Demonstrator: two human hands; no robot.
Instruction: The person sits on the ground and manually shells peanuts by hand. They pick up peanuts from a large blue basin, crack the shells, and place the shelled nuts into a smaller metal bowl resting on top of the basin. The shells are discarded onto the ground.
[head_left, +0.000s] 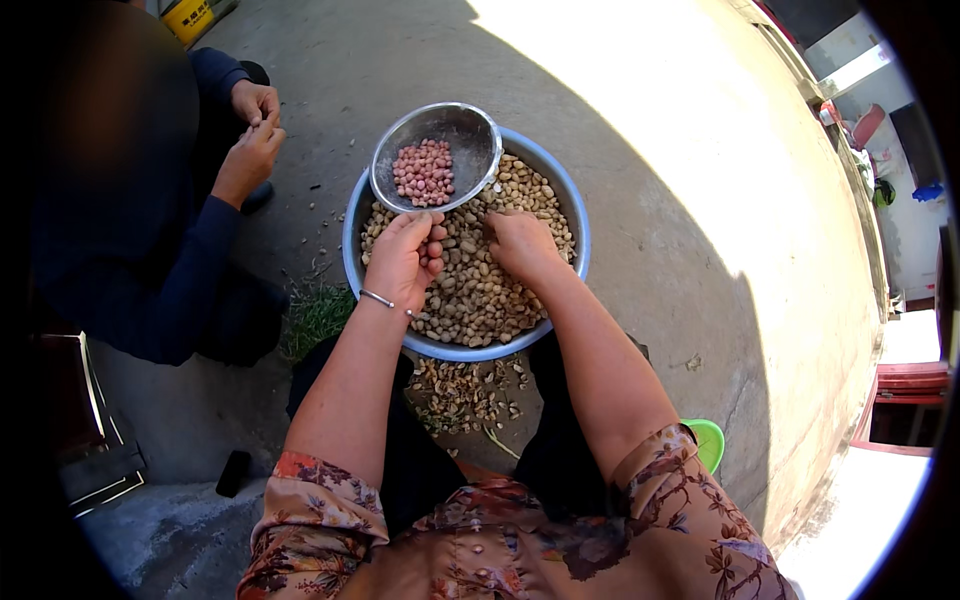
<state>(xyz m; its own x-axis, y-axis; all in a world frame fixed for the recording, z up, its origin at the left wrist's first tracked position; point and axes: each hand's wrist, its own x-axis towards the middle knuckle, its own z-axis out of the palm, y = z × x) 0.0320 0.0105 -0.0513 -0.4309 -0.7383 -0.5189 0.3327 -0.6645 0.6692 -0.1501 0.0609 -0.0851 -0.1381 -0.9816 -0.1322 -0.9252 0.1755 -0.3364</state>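
In front of me stands a blue-rimmed basin (582, 225) full of unshelled peanuts (480, 300). A metal bowl (480, 154) rests tilted on the far left of its rim and heap. Pink shelled peanut kernels (424, 172) lie gathered inside that bowl. My left hand (405, 251), with a thin metal bangle at the wrist, is curled just below the bowl's near edge, thumb against the forefinger; whether anything is inside is hidden. Over the peanuts to the right, my right hand (521, 244) points down with bent fingers. Its fingertips are at the heap, and their grip cannot be made out.
Broken peanut shells (465, 394) litter the ground between my legs. On the left sits another person in dark clothes, hands (255, 139) together. Green grass (319, 315) lies left of the basin, a phone-like black object (233, 474) lower left, a green plastic container (706, 442) right.
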